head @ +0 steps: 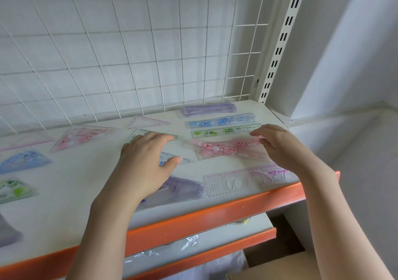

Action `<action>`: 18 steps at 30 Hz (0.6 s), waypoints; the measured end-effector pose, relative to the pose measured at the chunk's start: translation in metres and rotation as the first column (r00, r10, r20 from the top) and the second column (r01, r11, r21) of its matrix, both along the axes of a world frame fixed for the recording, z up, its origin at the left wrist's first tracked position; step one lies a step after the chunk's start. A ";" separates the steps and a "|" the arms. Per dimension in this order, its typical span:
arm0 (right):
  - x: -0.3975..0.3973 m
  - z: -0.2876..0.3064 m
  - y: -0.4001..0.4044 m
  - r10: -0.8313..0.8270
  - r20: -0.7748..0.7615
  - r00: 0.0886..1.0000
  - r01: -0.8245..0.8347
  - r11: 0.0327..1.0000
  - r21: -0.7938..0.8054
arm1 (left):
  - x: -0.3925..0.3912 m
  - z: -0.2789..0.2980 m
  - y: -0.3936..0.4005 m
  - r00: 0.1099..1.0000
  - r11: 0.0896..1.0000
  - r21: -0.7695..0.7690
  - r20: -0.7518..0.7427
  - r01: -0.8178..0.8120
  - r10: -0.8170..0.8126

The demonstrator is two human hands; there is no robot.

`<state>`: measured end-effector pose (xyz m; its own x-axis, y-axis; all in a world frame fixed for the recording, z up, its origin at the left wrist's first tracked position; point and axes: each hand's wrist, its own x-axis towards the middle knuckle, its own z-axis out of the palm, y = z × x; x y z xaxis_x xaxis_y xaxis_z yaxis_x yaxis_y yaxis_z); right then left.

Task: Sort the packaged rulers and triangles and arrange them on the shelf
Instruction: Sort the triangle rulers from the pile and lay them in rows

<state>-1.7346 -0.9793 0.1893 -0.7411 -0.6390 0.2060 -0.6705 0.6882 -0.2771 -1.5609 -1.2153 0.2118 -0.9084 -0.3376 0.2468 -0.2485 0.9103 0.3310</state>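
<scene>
My left hand (pixel 148 161) and right hand (pixel 277 144) hover with fingers relaxed, gripping nothing, at either end of the pink clear-plastic packaged ruler (pixel 230 149) lying askew on the white shelf (pixel 86 193) — likely to square it under the green ruler (pixel 224 131) and blue ruler (pixel 221 121). Triangles lie left — the pink triangle (pixel 81 136) glossy, flat.

- White shelf (pixel 90 198) with an orange front edge.
- Back right: purple ruler (pixel 207 109), blue ruler (pixel 221 121), green ruler (pixel 224 131), a pink packet (pixel 228 149).
- Front: pink stencil ruler (pixel 247 179), purple triangle (pixel 181 190).
- Left: pink triangle (pixel 83 136), blue triangle (pixel 23 160), green triangle (pixel 15 190).
</scene>
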 end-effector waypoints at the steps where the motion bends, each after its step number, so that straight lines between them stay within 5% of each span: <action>1: 0.000 0.000 -0.001 -0.011 -0.014 1.000 0.011 1.000 -0.014 | 0.000 0.000 0.000 1.000 1.000 0.001 0.000 0.000 0.000; 18: 0.018 0.008 -0.048 0.045 0.133 0.990 -0.073 0.974 0.214 | 0.017 -0.006 -0.010 0.999 0.999 0.010 0.022 -0.032 0.032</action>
<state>-1.7162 -1.0276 0.1978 -0.7120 -0.7012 -0.0360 -0.6805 0.7018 -0.2104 -1.5437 -1.2252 0.2060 -0.9021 -0.3690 0.2237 -0.2845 0.8983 0.3347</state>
